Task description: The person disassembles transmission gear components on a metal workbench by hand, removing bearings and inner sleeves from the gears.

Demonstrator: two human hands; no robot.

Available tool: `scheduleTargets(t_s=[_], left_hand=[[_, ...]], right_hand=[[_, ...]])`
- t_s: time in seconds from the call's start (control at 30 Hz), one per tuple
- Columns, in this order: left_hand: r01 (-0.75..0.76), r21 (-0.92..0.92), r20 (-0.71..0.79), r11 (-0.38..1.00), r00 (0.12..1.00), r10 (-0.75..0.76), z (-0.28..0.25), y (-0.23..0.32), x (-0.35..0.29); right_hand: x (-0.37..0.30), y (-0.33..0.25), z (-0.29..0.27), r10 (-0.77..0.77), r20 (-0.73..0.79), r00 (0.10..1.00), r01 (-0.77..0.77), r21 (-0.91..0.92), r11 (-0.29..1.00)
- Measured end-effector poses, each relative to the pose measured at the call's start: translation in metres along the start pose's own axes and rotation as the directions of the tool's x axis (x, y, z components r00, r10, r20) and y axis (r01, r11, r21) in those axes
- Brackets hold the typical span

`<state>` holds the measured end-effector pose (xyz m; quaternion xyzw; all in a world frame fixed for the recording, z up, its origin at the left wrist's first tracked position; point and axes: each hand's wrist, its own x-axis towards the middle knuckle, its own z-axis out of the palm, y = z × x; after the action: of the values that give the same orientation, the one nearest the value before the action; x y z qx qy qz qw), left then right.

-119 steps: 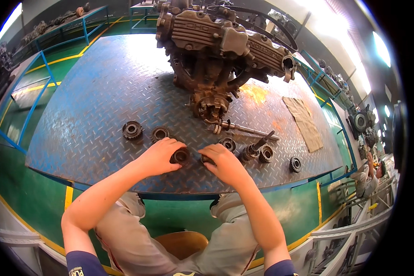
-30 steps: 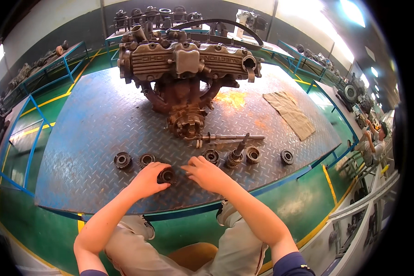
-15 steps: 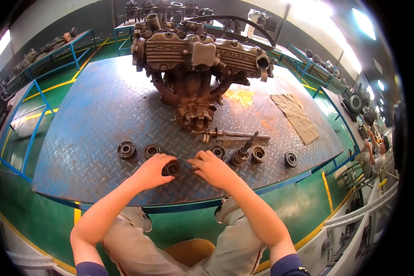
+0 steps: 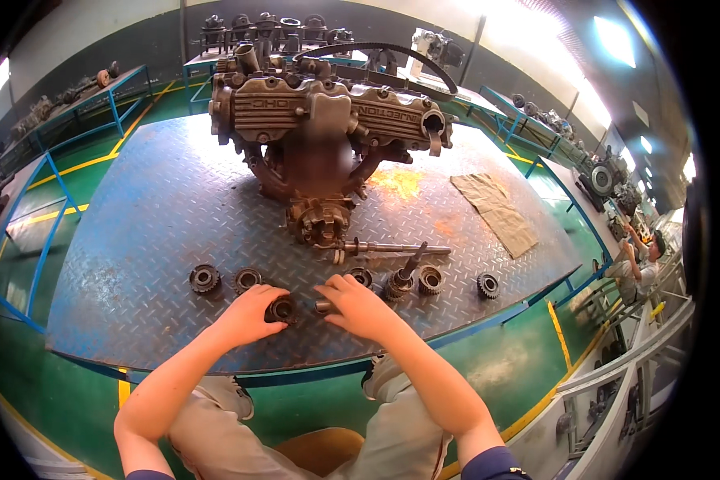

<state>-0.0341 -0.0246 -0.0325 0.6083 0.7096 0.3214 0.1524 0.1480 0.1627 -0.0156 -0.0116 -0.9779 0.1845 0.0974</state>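
Observation:
My left hand (image 4: 250, 314) curls around a dark toothed gear (image 4: 281, 310), its thumb at the near side and fingers over the top. A short, smooth metal sleeve (image 4: 322, 306) sticks out from the fingers of my right hand (image 4: 358, 309), which closes on it. A small gap separates the gear and the sleeve. Just beyond my left hand stand two more gears, an outer one (image 4: 205, 279) and an inner one (image 4: 247, 279). Past my right fingers sits another gear (image 4: 361, 277), partly hidden by the hand.
A gear with an upright shaft (image 4: 398, 284), a ring-shaped gear (image 4: 431, 279) and a small gear (image 4: 488, 286) lie rightward on the steel plate table (image 4: 136, 240). Beyond are a long shaft (image 4: 400, 249), a large engine (image 4: 320, 120) and a brown cloth (image 4: 494, 214). A person (image 4: 638, 264) is far right.
The whole view has shifted, so the scene sits lower and further left. More of the sleeve shows at my right fingertips. My left hand keeps hold of the gear.

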Motion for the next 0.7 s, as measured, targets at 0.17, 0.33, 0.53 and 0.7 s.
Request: scheduleTargets(t_s=[0.17,0.33,0.53,0.7], left_hand=[[0.008,0.015,0.014,1.0,1.0,-0.008,-0.001,-0.001,0.0],[0.014,0.014,0.042,1.0,0.999,-0.014,-0.002,0.003,0.003],[0.043,0.025,0.045,0.999,0.998,-0.044,0.0,0.006,0.004],[0.005,0.032,0.001,0.999,1.0,-0.005,0.004,0.003,0.007]], right_hand=[[-0.006,0.006,-0.008,0.053,0.012,0.999,-0.053,-0.001,0.999],[-0.007,0.008,-0.003,0.057,-0.073,0.996,-0.056,0.015,0.998],[-0.002,0.017,0.012,-0.021,-0.134,0.991,0.019,-0.023,1.0],[-0.004,0.02,0.015,0.001,-0.14,0.99,-0.005,-0.03,1.0]])
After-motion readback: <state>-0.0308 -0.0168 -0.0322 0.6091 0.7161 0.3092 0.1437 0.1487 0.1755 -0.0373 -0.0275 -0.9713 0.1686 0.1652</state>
